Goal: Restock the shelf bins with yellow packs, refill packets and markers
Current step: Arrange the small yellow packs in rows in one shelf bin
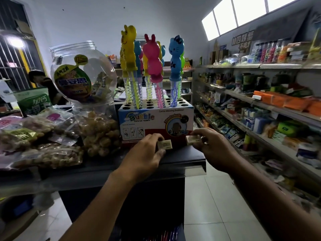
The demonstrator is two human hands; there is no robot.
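Two grips busy: left grip (147, 152) pinches left yellow pack (165, 144), right grip (211, 146) pinches right yellow pack (193, 139).

each hand (147, 150) (211, 145) pinches a small pack (164, 144) (193, 139)

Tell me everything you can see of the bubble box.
The bubble box looks like printed cardboard, white above and red below, with "Bubble" lettering. Its top has rows of round holes; some hold upright animal-headed wands. It stands on the dark counter, a snack bag beside its left side. The left hand and right hand hide its lower front.
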